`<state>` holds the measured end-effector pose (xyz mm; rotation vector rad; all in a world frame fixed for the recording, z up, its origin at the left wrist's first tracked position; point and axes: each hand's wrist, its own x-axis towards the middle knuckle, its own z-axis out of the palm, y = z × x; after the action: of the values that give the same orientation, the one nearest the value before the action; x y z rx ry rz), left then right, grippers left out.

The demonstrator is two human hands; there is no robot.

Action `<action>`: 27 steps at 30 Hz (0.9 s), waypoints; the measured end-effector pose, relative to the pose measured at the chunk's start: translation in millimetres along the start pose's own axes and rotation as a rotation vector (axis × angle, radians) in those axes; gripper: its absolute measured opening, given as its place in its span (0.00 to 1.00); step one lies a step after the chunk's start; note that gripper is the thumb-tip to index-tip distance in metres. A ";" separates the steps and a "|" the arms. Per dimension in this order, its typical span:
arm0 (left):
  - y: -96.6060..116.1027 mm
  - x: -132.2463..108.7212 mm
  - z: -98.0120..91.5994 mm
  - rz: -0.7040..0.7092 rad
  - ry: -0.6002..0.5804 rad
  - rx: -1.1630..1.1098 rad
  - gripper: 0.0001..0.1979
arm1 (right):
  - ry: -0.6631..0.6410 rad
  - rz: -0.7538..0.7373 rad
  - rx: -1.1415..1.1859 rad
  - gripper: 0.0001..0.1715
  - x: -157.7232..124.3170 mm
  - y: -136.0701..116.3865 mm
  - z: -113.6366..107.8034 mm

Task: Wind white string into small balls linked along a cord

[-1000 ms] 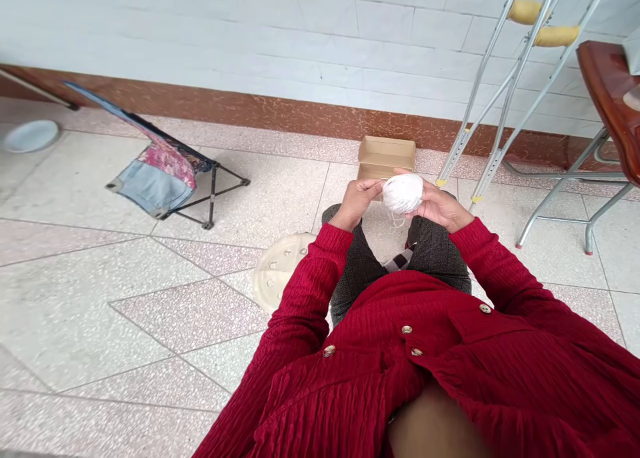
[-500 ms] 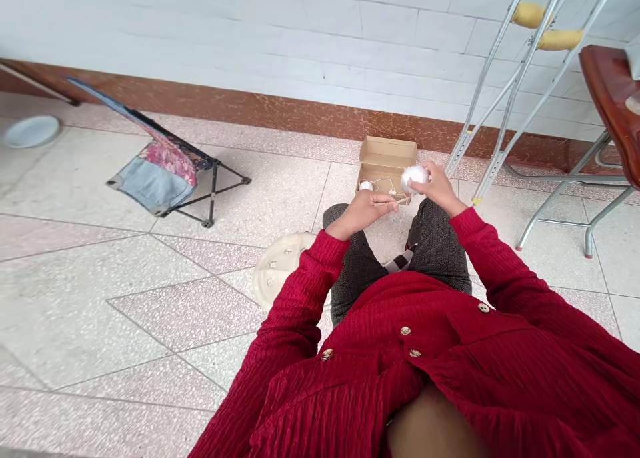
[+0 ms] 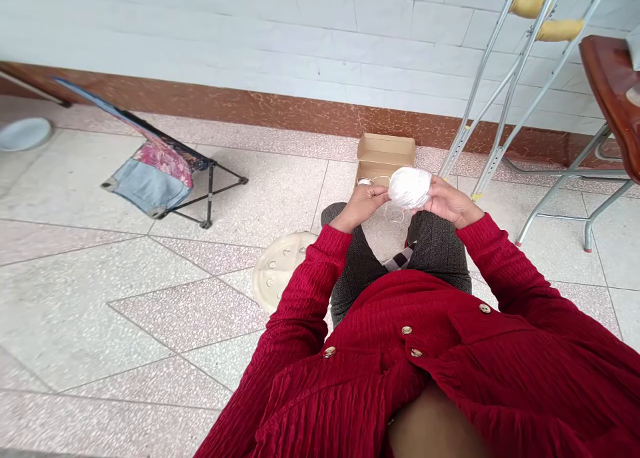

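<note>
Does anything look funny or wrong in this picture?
The low folding chair by the wall looks tipped back, not standing properly. Loose white string also dangles below the white yarn ball, held between the left hand and right hand.

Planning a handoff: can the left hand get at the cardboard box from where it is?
Probably yes. The open cardboard box sits just beyond the left hand, with nothing visible between them. The hand is busy at the white yarn ball, though, so it would likely have to let go first.
</note>
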<state>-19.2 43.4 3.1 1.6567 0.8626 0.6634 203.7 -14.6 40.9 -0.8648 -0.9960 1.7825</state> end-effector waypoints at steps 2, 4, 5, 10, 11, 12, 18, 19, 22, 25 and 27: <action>-3.4 -1.6 1.2 -0.006 -0.008 -0.021 0.22 | 0.071 -0.063 -0.036 0.33 5.1 -12.4 1.0; -6.6 -3.8 3.5 -0.010 -0.014 -0.027 0.21 | 0.147 -0.119 -0.119 0.34 14.6 -22.4 -1.3; -7.6 -5.2 5.3 -0.009 -0.026 -0.019 0.20 | 0.190 -0.144 -0.184 0.34 21.0 -25.4 -4.4; -2.4 -13.5 12.7 0.015 -0.199 0.077 0.16 | 0.518 -0.261 -0.699 0.32 54.1 -7.9 -33.0; 0.4 -14.4 11.6 0.020 -0.230 0.102 0.15 | 0.573 -0.257 -0.820 0.32 56.7 1.6 -37.3; 3.2 -14.6 9.3 0.028 -0.244 0.127 0.14 | 0.586 -0.225 -0.913 0.32 56.9 12.1 -39.9; 12.4 -4.1 -15.8 0.108 -0.075 0.152 0.12 | 0.170 0.163 -0.645 0.27 23.0 57.1 -20.3; 12.2 -1.7 -18.3 0.113 -0.064 0.118 0.12 | 0.071 0.204 -0.505 0.26 16.4 57.5 -16.0; 8.8 3.9 -18.8 0.087 -0.044 -0.007 0.17 | -0.088 0.210 -0.162 0.26 3.2 47.3 -8.8; 1.7 6.7 -11.1 0.033 0.012 -0.092 0.22 | -0.088 0.118 -0.010 0.29 -0.1 28.2 -5.8; -3.8 6.8 -4.0 0.009 0.039 -0.101 0.24 | -0.060 0.057 0.007 0.31 2.4 14.4 -2.7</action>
<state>-19.3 51.7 0.4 1.5624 0.8372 0.7360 200.0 -15.6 26.6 -0.8474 -1.0125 1.8683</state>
